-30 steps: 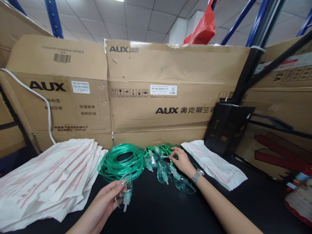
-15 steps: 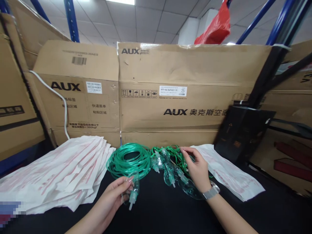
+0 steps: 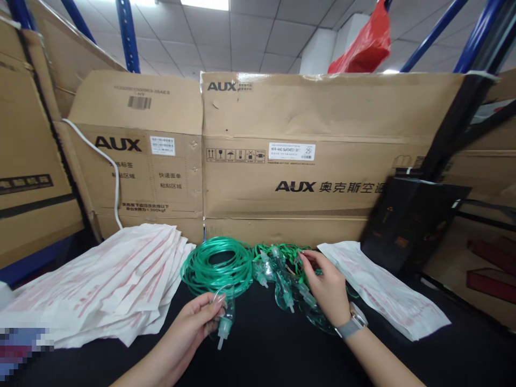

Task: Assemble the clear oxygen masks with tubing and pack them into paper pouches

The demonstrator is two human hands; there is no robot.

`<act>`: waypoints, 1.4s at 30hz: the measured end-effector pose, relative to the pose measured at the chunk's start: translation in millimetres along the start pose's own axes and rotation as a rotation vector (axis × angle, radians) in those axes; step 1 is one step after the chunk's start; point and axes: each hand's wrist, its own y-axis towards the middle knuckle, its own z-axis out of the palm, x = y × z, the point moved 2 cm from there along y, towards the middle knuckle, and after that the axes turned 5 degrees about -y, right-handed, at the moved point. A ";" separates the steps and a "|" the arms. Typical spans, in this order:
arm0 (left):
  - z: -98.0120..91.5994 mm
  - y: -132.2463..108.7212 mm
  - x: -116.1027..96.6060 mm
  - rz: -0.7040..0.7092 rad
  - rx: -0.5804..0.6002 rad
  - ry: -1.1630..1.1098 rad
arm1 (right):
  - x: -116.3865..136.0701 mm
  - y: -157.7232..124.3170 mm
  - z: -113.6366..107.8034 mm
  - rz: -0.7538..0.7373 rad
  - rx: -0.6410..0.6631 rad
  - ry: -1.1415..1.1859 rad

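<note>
My left hand (image 3: 192, 329) pinches a clear plastic mask with a pale green connector (image 3: 223, 322) just above the black table. Behind it lies a coil of green tubing (image 3: 216, 264). My right hand (image 3: 326, 285), with a watch on the wrist, reaches into a heap of clear masks and thin green straps (image 3: 284, 269); its fingertips are pinched on a green strap at the heap's right side.
A fanned stack of white paper pouches with red print (image 3: 108, 282) lies at the left. A smaller stack of pouches (image 3: 382, 293) lies at the right, beside a black bag (image 3: 411, 220). Large AUX cardboard boxes (image 3: 306, 150) wall off the back.
The view has shifted left a little. My right hand has drawn back from a flat reach into a pinch on the straps. My left hand keeps its mask in place.
</note>
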 end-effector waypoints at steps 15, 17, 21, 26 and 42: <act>-1.1 2.4 1.7 -0.050 -0.017 -0.036 | 15.8 -0.5 -14.9 0.172 -0.208 0.214; -0.9 2.6 1.4 -0.053 -0.025 -0.035 | 14.6 -0.5 -6.6 0.217 0.039 0.185; 0.5 1.6 -0.2 -0.059 -0.034 -0.036 | 11.2 0.5 1.7 0.165 0.313 -0.032; 1.6 -1.0 -1.5 -0.062 -0.029 -0.027 | 1.1 2.7 -1.4 0.142 0.225 -0.109; 1.2 1.1 0.2 -0.045 -0.015 -0.020 | 58.7 -13.4 8.4 0.999 0.546 1.178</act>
